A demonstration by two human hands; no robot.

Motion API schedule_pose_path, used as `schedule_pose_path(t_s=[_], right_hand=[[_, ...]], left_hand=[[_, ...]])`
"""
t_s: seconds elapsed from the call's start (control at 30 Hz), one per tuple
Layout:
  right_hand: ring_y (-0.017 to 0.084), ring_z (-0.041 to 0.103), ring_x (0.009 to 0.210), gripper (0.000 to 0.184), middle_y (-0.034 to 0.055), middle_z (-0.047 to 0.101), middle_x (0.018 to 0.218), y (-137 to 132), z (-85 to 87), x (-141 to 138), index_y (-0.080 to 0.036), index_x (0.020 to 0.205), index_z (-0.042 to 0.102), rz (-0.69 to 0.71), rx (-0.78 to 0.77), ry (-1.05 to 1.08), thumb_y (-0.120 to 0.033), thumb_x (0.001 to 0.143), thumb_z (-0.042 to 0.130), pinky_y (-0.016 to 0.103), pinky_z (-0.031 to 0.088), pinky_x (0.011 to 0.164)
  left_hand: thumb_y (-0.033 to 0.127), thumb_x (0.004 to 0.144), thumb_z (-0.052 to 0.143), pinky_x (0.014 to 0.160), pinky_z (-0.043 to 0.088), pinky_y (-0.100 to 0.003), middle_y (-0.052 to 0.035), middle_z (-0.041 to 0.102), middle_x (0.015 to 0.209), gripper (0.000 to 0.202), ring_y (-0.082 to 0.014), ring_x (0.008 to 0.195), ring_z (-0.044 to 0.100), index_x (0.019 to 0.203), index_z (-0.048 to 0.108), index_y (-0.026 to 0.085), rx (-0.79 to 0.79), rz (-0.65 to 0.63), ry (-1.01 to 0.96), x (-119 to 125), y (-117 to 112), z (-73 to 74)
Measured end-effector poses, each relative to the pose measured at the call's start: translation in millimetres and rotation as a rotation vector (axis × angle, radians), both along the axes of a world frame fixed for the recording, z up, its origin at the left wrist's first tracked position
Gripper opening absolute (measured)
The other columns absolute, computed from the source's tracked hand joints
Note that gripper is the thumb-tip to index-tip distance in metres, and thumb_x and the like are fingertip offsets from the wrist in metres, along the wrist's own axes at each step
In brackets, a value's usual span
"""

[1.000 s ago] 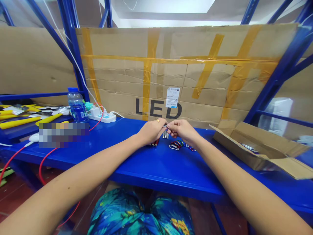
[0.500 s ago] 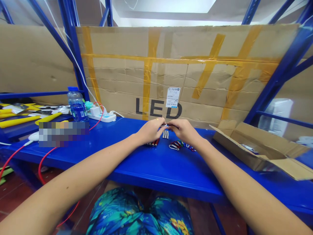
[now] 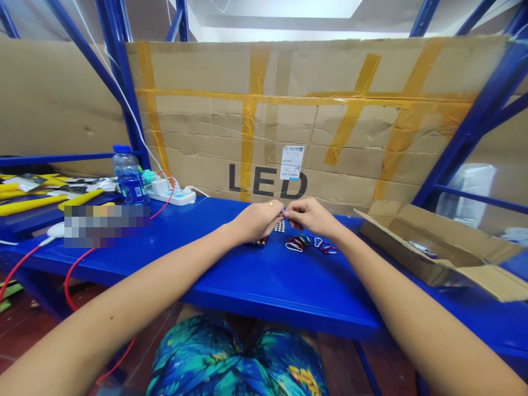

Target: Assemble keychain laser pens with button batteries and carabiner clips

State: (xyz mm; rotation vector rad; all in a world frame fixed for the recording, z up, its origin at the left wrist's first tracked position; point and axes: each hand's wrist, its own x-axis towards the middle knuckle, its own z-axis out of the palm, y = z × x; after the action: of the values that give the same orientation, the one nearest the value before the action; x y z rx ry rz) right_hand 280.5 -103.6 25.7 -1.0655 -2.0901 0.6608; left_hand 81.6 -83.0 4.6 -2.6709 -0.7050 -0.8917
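While left hand [image 3: 258,221] and right hand [image 3: 312,216] pinch a tiny slim object [image 3: 282,214], looped, shiny carabiners [image 3: 304,241] lie nearby.

Black letters [image 3: 260,181] on the cardboard [image 3: 297,121] read "LED". The white label's [image 3: 292,163] print was too small to read.

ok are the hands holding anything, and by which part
A small thin piece, pinched by left hand and right hand; too hidden to tell by which part.
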Motion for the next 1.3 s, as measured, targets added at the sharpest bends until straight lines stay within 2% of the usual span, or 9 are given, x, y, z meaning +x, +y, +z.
schedule_pose_path(t_s=[0.1, 0.2, 0.27, 0.4, 0.67, 0.97, 1.13, 1.2, 1.3], right_hand=[[0.013, 0.054, 0.053, 0.022, 0.001, 0.062, 0.06, 1, 2.0, 1, -0.017, 0.071, 0.066, -0.041, 0.114, -0.07, -0.031, 0.085, 0.056, 0.026, 0.042, 0.053], [0.017, 0.062, 0.071, 0.015, 0.0049, 0.07, 0.077, 0, 2.8, 2, -0.017, 0.084, 0.07, -0.065, 0.374, -0.207, -0.018, 0.084, 0.055, 0.029, 0.046, 0.067], [0.019, 0.064, 0.081, 0.018, 0.0071, 0.072, 0.088, -1, 2.3, 2, -0.018, 0.092, 0.07, -0.071, 0.522, -0.284, -0.012, 0.083, 0.055, 0.031, 0.047, 0.074], [0.021, 0.063, 0.083, 0.018, 0.0092, 0.07, 0.089, -1, 0.3, 3, -0.017, 0.096, 0.067, -0.101, 0.71, -0.412, -0.014, 0.09, 0.051, 0.032, 0.046, 0.075], [0.02, 0.056, 0.079, 0.031, 0.0099, 0.065, 0.085, 1, -4.2, 4, -0.017, 0.098, 0.066, -0.07, 0.906, -0.679, -0.012, 0.097, 0.035, 0.03, 0.043, 0.07], [0.019, 0.055, 0.078, 0.032, 0.0089, 0.066, 0.082, 11, -9.1, 8, -0.016, 0.092, 0.064, -0.005, 1.105, -0.635, -0.008, 0.097, 0.033, 0.029, 0.044, 0.068], [0.019, 0.055, 0.073, 0.032, 0.0088, 0.066, 0.077, 13, -12.9, 6, -0.016, 0.087, 0.064, 0.004, 1.076, -0.531, -0.007, 0.095, 0.034, 0.03, 0.044, 0.066], [0.018, 0.057, 0.073, 0.029, 0.009, 0.067, 0.078, 12, -14.1, 5, -0.016, 0.087, 0.065, -0.001, 0.983, -0.425, -0.01, 0.094, 0.038, 0.029, 0.044, 0.066], [0.016, 0.06, 0.07, 0.02, 0.0059, 0.067, 0.075, 8, -12.3, 4, -0.016, 0.083, 0.066, 0.006, 0.733, -0.243, -0.014, 0.09, 0.048, 0.028, 0.044, 0.066]], left_hand=[[0.025, 0.095, 0.044, 0.069, 0.046, -0.031, -0.0075, 0.062, 0.085, 0.011, -0.0203, 0.081, 0.062, 0.09, 0.05, 0.018, -0.019, -0.012, -0.05, 2, 1, 0.4], [0.023, 0.093, 0.047, 0.068, 0.044, -0.031, -0.0069, 0.063, 0.083, 0.008, -0.0198, 0.078, 0.061, 0.089, 0.052, 0.018, -0.07, -0.021, -0.121, 2, 1, 1.7], [0.023, 0.092, 0.051, 0.066, 0.042, -0.03, -0.0051, 0.062, 0.079, 0.008, -0.018, 0.073, 0.059, 0.087, 0.053, 0.018, -0.138, -0.043, -0.193, 2, 0, 3.1], [0.025, 0.09, 0.055, 0.063, 0.039, -0.028, -0.0011, 0.06, 0.073, 0.012, -0.014, 0.067, 0.055, 0.081, 0.053, 0.018, -0.27, -0.107, -0.319, 1, -1, 5.3], [0.024, 0.084, 0.058, 0.061, 0.037, -0.026, 0.0015, 0.057, 0.068, 0.013, -0.0116, 0.064, 0.049, 0.074, 0.053, 0.017, -0.511, -0.141, -0.415, 2, 3, 3.4], [0.024, 0.083, 0.059, 0.06, 0.038, -0.025, 0.0017, 0.057, 0.067, 0.012, -0.0108, 0.063, 0.048, 0.075, 0.054, 0.016, -0.558, -0.146, -0.429, 1, 3, 4.3], [0.024, 0.086, 0.058, 0.062, 0.039, -0.025, 0.0012, 0.059, 0.069, 0.011, -0.0115, 0.065, 0.052, 0.078, 0.055, 0.016, -0.458, -0.14, -0.364, -1, 2, 5.2], [0.024, 0.087, 0.057, 0.062, 0.039, -0.026, 0.0008, 0.06, 0.07, 0.01, -0.0121, 0.065, 0.053, 0.081, 0.056, 0.017, -0.388, -0.139, -0.311, -2, 1, 4.7], [0.025, 0.091, 0.054, 0.062, 0.04, -0.026, -0.0012, 0.061, 0.073, 0.011, -0.0136, 0.067, 0.056, 0.084, 0.056, 0.017, -0.272, -0.132, -0.213, -3, 1, 3.5]])
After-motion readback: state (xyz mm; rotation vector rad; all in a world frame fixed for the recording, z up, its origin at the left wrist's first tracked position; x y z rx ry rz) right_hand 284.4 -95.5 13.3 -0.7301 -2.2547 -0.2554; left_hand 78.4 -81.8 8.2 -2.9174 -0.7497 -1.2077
